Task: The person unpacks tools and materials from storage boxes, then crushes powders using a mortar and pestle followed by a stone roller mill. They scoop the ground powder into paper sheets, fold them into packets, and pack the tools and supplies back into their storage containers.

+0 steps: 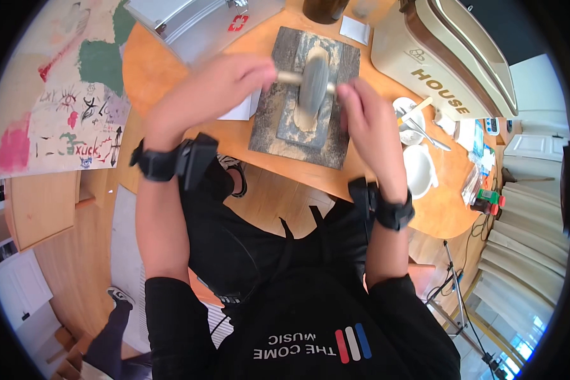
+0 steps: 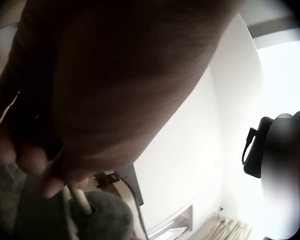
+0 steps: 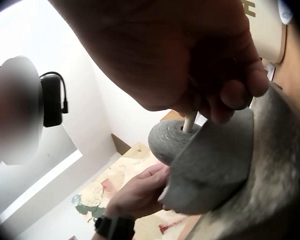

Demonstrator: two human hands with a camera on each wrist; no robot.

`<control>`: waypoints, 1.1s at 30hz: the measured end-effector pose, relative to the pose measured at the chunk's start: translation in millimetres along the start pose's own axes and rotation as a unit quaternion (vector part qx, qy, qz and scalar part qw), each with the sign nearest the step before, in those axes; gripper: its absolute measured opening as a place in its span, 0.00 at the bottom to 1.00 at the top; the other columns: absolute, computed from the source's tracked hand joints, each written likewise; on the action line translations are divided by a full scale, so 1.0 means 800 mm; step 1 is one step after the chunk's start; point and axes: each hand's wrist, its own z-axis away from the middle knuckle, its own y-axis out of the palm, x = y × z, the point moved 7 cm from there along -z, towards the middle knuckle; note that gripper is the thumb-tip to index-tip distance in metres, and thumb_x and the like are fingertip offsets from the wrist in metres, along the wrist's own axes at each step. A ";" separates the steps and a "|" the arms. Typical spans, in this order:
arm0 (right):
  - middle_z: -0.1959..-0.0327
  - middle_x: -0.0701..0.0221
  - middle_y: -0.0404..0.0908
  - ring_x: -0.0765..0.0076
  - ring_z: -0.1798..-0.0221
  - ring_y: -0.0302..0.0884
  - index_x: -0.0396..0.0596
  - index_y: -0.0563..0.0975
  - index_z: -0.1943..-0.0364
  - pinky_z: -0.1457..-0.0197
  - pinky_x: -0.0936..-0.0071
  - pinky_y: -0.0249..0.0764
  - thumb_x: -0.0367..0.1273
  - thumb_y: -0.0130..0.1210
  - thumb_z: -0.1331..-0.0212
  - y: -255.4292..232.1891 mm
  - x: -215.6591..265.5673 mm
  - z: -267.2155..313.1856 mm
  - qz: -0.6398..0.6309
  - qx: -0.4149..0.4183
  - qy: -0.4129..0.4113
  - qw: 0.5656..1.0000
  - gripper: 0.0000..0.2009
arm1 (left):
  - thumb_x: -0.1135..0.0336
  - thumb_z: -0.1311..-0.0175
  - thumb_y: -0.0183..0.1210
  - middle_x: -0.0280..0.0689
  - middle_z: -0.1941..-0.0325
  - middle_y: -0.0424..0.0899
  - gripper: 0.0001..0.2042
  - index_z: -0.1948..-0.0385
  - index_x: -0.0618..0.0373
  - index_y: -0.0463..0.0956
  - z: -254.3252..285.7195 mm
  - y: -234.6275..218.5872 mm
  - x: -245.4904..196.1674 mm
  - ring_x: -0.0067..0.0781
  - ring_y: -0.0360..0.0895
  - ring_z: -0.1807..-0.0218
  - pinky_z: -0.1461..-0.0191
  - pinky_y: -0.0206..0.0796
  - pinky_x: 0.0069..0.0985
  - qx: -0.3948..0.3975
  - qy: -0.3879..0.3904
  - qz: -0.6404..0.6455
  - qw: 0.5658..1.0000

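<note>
A grey stone grinding wheel [image 1: 313, 85] stands on edge in a long stone trough [image 1: 289, 123], blurred at its rim. Pale tan powder [image 1: 306, 121] fills the trough's groove and dusts its sides. Through the wheel's middle runs a wooden axle [image 1: 289, 77], sticking out on both sides. My left hand [image 1: 237, 79] grips the axle's left end, fingers curled round it in the left wrist view. The other end is in my right hand [image 1: 368, 114], whose curled fingers [image 3: 236, 95] show over the trough. Both palms hide the axle's ends.
Under the trough lies a dark, powder-strewn slab [image 1: 266, 136] on the wooden table [image 1: 449, 202]. White bowls [image 1: 418, 170] stand to the right, near a cream box [image 1: 437, 66] lettered HOUSE. A silver case [image 1: 202, 28] is at the back left, a brown jar [image 1: 323, 9] behind.
</note>
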 end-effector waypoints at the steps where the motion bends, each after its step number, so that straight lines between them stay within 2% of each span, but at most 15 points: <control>1: 0.76 0.50 0.76 0.38 0.73 0.74 0.39 0.76 0.62 0.69 0.54 0.69 0.39 0.51 0.23 -0.002 -0.006 -0.019 0.020 -0.021 -0.027 0.999 0.15 | 0.56 0.20 0.50 0.32 0.76 0.65 0.16 0.66 0.57 0.74 -0.013 0.006 0.004 0.24 0.65 0.72 0.66 0.59 0.25 0.001 0.000 0.001 1.000; 4: 0.75 0.48 0.76 0.33 0.71 0.73 0.39 0.75 0.63 0.68 0.51 0.69 0.40 0.50 0.22 -0.007 -0.019 -0.053 0.010 -0.046 -0.017 0.999 0.17 | 0.56 0.20 0.50 0.29 0.76 0.65 0.16 0.67 0.57 0.75 -0.028 -0.009 0.001 0.22 0.65 0.71 0.67 0.59 0.25 -0.135 0.016 -0.049 0.989; 7: 0.76 0.49 0.76 0.33 0.70 0.74 0.40 0.74 0.62 0.67 0.51 0.69 0.40 0.49 0.22 -0.001 -0.004 -0.021 0.015 -0.002 -0.012 1.000 0.16 | 0.56 0.20 0.50 0.26 0.76 0.67 0.16 0.67 0.56 0.75 -0.013 -0.016 -0.006 0.21 0.67 0.71 0.66 0.60 0.25 -0.070 0.029 -0.064 0.995; 9: 0.76 0.49 0.75 0.33 0.70 0.74 0.42 0.72 0.62 0.68 0.50 0.68 0.39 0.50 0.22 0.004 0.006 0.013 -0.006 0.028 0.003 1.000 0.14 | 0.55 0.20 0.50 0.27 0.74 0.69 0.16 0.66 0.57 0.75 0.012 0.005 0.003 0.21 0.68 0.70 0.65 0.62 0.24 0.125 -0.114 0.052 0.984; 12: 0.76 0.47 0.77 0.31 0.68 0.76 0.42 0.73 0.61 0.68 0.47 0.69 0.39 0.50 0.22 0.006 0.016 0.010 0.021 0.013 -0.043 0.999 0.14 | 0.54 0.21 0.51 0.29 0.69 0.75 0.16 0.62 0.57 0.77 0.011 0.005 0.020 0.22 0.71 0.67 0.62 0.65 0.22 0.118 -0.076 0.059 0.988; 13: 0.76 0.53 0.77 0.40 0.71 0.74 0.42 0.73 0.62 0.67 0.53 0.69 0.39 0.48 0.21 0.011 0.009 0.002 0.065 -0.015 -0.056 0.996 0.14 | 0.55 0.21 0.51 0.31 0.62 0.80 0.14 0.57 0.57 0.79 0.012 0.002 0.022 0.21 0.74 0.64 0.60 0.67 0.21 0.037 -0.136 0.050 0.989; 14: 0.76 0.59 0.77 0.49 0.74 0.72 0.42 0.73 0.63 0.66 0.59 0.70 0.39 0.47 0.20 0.008 0.002 -0.012 0.119 -0.052 -0.077 0.989 0.15 | 0.55 0.21 0.51 0.31 0.62 0.80 0.14 0.57 0.57 0.79 -0.027 0.032 0.025 0.21 0.74 0.64 0.60 0.67 0.21 0.040 -0.100 0.071 0.992; 15: 0.70 0.49 0.79 0.35 0.67 0.71 0.41 0.75 0.58 0.61 0.53 0.72 0.40 0.47 0.21 0.003 -0.004 -0.017 0.100 -0.056 -0.057 0.992 0.15 | 0.56 0.21 0.51 0.32 0.61 0.81 0.14 0.57 0.56 0.80 -0.051 0.031 0.019 0.21 0.75 0.63 0.59 0.68 0.21 -0.104 0.076 -0.011 0.992; 16: 0.69 0.47 0.77 0.33 0.65 0.72 0.40 0.75 0.56 0.60 0.54 0.73 0.40 0.47 0.21 0.007 0.018 -0.018 0.180 -0.093 -0.209 0.957 0.16 | 0.56 0.20 0.50 0.33 0.60 0.83 0.14 0.56 0.56 0.80 -0.010 -0.001 0.007 0.21 0.75 0.62 0.59 0.68 0.21 -0.234 0.211 -0.132 0.940; 17: 0.71 0.45 0.77 0.30 0.65 0.74 0.40 0.74 0.59 0.61 0.46 0.72 0.40 0.47 0.22 0.043 0.008 -0.017 0.081 -0.046 -0.152 0.984 0.16 | 0.56 0.20 0.50 0.33 0.60 0.83 0.14 0.56 0.56 0.80 0.043 -0.029 0.022 0.21 0.75 0.62 0.59 0.68 0.21 -0.225 0.172 -0.163 0.945; 20: 0.73 0.43 0.78 0.28 0.65 0.76 0.41 0.74 0.62 0.63 0.39 0.70 0.40 0.49 0.23 -0.004 0.013 -0.003 0.111 -0.033 -0.065 0.991 0.15 | 0.57 0.20 0.50 0.28 0.71 0.74 0.14 0.63 0.56 0.78 -0.004 0.009 0.020 0.18 0.71 0.69 0.65 0.65 0.22 0.068 -0.086 0.008 0.994; 25: 0.74 0.45 0.77 0.29 0.66 0.76 0.41 0.74 0.64 0.65 0.44 0.69 0.42 0.51 0.24 -0.007 0.015 -0.010 0.077 -0.036 -0.072 0.994 0.17 | 0.58 0.20 0.49 0.26 0.75 0.67 0.14 0.67 0.55 0.75 0.001 -0.002 0.013 0.17 0.66 0.72 0.68 0.60 0.22 0.056 -0.074 0.000 0.996; 28: 0.75 0.47 0.77 0.31 0.67 0.76 0.41 0.75 0.64 0.67 0.47 0.69 0.42 0.51 0.24 -0.004 0.017 0.000 0.039 0.023 -0.010 0.999 0.17 | 0.56 0.20 0.49 0.26 0.75 0.67 0.15 0.66 0.54 0.74 0.010 0.006 0.012 0.17 0.67 0.72 0.67 0.60 0.21 0.157 -0.069 0.045 0.984; 31: 0.76 0.48 0.76 0.32 0.68 0.74 0.40 0.76 0.66 0.67 0.48 0.69 0.42 0.50 0.24 -0.005 0.004 -0.030 0.066 -0.056 -0.083 0.993 0.18 | 0.55 0.20 0.49 0.26 0.75 0.68 0.15 0.65 0.54 0.75 -0.014 0.019 0.041 0.17 0.68 0.71 0.66 0.60 0.21 0.098 -0.086 0.021 0.991; 33: 0.76 0.48 0.75 0.32 0.68 0.74 0.40 0.76 0.66 0.67 0.49 0.69 0.42 0.51 0.24 -0.004 -0.001 -0.025 0.073 -0.060 -0.074 0.993 0.18 | 0.53 0.20 0.49 0.25 0.77 0.67 0.16 0.66 0.53 0.75 -0.028 -0.002 0.015 0.16 0.67 0.73 0.68 0.58 0.20 -0.127 0.056 0.022 0.990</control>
